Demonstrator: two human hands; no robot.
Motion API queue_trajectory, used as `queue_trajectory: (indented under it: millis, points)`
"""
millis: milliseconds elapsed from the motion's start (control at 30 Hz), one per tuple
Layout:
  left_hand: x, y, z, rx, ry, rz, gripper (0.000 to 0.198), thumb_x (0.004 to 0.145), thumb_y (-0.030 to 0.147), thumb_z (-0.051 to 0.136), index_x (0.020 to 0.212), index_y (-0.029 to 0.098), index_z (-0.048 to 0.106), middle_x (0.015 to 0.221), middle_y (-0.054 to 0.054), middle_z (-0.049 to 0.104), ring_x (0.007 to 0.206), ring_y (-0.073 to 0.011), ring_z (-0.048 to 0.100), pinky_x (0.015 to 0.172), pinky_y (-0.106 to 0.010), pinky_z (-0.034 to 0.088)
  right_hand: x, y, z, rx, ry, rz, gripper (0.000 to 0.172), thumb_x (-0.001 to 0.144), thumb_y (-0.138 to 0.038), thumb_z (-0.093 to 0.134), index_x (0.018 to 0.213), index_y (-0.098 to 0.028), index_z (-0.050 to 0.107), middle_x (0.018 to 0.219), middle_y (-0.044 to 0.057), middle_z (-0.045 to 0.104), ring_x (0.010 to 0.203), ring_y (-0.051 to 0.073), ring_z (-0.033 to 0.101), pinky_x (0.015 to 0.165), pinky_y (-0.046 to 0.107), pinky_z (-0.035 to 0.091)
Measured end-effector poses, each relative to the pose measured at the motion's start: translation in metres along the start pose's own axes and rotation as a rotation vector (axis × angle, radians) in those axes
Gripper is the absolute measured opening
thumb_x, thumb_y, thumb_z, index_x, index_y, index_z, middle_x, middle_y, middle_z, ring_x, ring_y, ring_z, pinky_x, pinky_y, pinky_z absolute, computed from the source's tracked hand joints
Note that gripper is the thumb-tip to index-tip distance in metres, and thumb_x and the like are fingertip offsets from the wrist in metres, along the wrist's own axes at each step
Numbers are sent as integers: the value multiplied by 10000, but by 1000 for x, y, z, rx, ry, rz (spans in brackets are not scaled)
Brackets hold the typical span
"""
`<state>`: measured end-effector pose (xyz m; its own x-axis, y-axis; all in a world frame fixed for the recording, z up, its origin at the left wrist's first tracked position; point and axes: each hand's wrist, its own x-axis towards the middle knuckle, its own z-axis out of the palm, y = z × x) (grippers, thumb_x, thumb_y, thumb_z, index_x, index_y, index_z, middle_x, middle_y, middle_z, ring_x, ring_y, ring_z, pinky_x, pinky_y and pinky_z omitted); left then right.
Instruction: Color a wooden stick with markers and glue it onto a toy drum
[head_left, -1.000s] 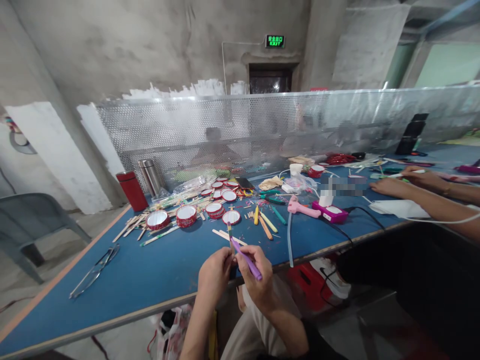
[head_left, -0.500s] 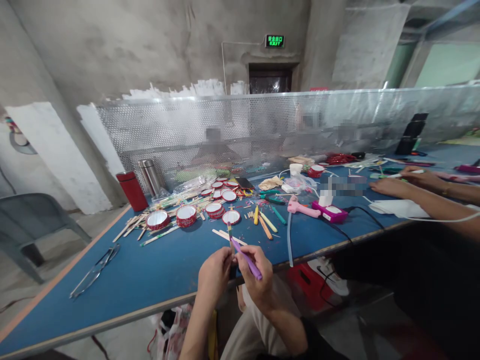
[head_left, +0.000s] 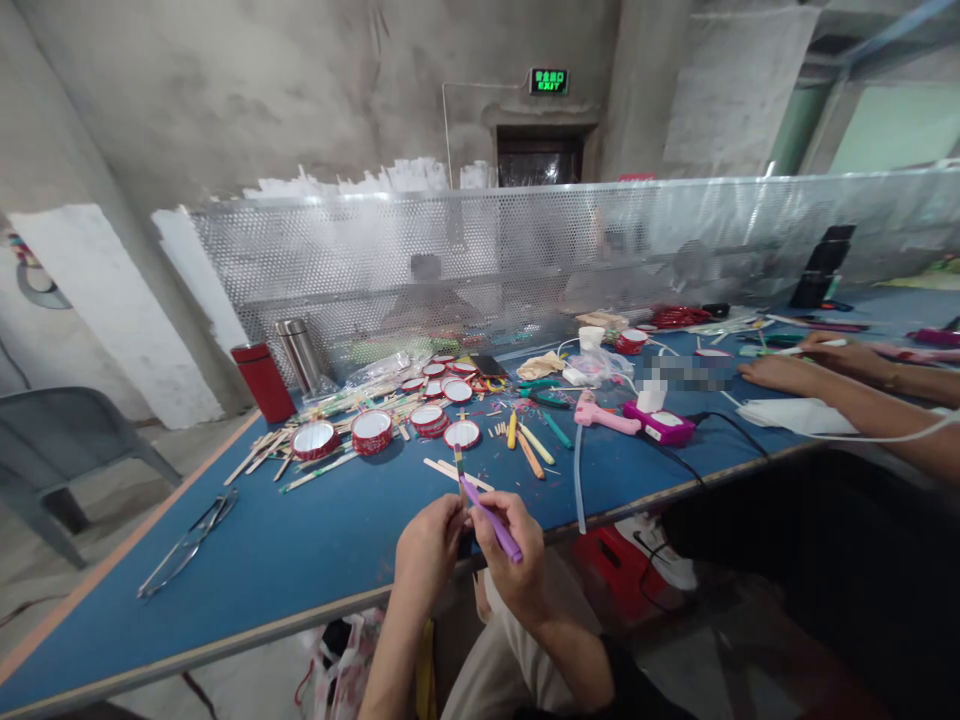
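Left hand (head_left: 429, 540): at the near edge of the blue table (head_left: 315, 535); thumb and fingertips pinched together on the lower part of the narrow stick.
Narrow stick (head_left: 460, 462): upright in view, banded in colour, rising between the hands; its far tip overlaps the nearest disc in view, and contact cannot be told.
Right hand (head_left: 517, 545): just right of the left hand; fingers clamped around the purple marker.
Purple marker (head_left: 495, 522): slanted, its far end at the narrow stick, its near end toward the right.
White-topped discs (head_left: 373, 428): red-sided, grouped beyond the hands, some stacked.
Pale sticks (head_left: 442, 472): two lying flat between the hands and the discs.
Coloured pens (head_left: 531, 455): yellow, orange and teal, right of the nearest disc.
Pink glue gun (head_left: 609, 417): farther right, beside a magenta box (head_left: 661, 425).
Flasks: one red (head_left: 264, 384), one steel (head_left: 301, 356), upright at far left.
Spectacles (head_left: 196, 538): on the table at near left.
Co-worker's hand (head_left: 776, 372): at far right.
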<state>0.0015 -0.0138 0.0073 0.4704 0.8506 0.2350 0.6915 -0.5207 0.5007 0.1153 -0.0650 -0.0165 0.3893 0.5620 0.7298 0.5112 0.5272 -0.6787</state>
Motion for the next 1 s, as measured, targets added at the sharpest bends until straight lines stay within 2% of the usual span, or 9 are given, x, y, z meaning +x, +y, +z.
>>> queue_trajectory:
  millis: [267,500,733,1000]
  points:
    - [-1,-1,1,28,27,17,198,892,248,404,797,204,573,767,-8,655,712,-141,588,619,-210,355,-3,4,2,32,36,27,96,856,-247,552,929,-191,582,787,24,671,680,143,658,627,233,525]
    - [-1,-1,0,-20,18,29,191,880,238,405,848,212,591,824,-12,673,767,-146,601,663,-208,376,-3,4,1,35,-11,8,92,851,-231,557,929,-195,588,820,27,685,699,141,671,641,225,529]
    - [-1,-1,0,41,15,4,227,894,283,380,759,214,550,747,-3,643,708,-140,582,613,-212,349,-4,4,1,38,45,61,117,848,-262,547,924,-180,581,751,22,666,627,139,653,596,228,523]
    - [-1,1,-2,-13,6,4,195,882,259,389,838,220,574,819,-5,662,748,-141,590,652,-209,370,-5,3,-1,-12,-8,-7,94,853,-252,544,912,-189,583,778,33,677,661,152,667,614,243,525]
